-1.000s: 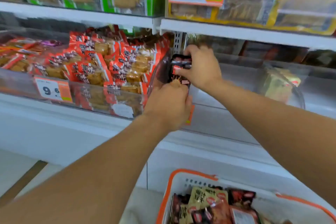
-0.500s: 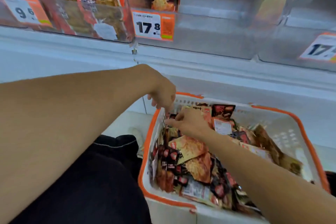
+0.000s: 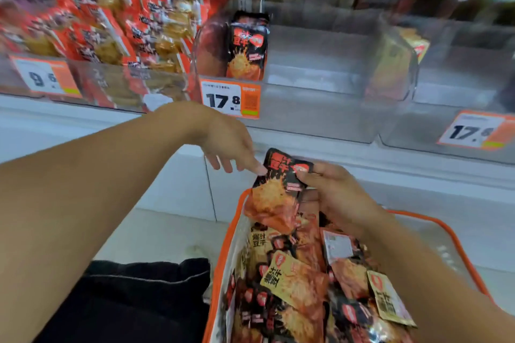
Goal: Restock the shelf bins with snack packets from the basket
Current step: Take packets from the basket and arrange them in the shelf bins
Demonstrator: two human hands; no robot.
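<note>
My right hand [image 3: 331, 195] pinches a black-and-red snack packet [image 3: 278, 189] by its upper right corner, lifted above the white basket with an orange rim [image 3: 457, 245]. Relaxed and straight, the fingers of my left hand [image 3: 231, 145] hover over the packet's top left edge, one fingertip touching it. Several more packets [image 3: 301, 287] fill the basket, some black-and-red, some tan. One matching black-and-red packet [image 3: 246, 47] stands upright at the left end of a clear shelf bin [image 3: 320, 108] marked 17.8.
Left of that bin is a clear bin [image 3: 111, 86] full of red packets, priced 9.6. To the right another clear bin [image 3: 446, 125] carries a 17-something tag [image 3: 476, 131]. A yellowish pack [image 3: 412, 44] lies behind the divider. Black clothing [image 3: 125, 301] shows at lower left.
Earlier both hands were placing a packet in the shelf bin. They then dropped to the basket; now my right hand has lifted a black-and-red packet out and the view has tilted back up.
</note>
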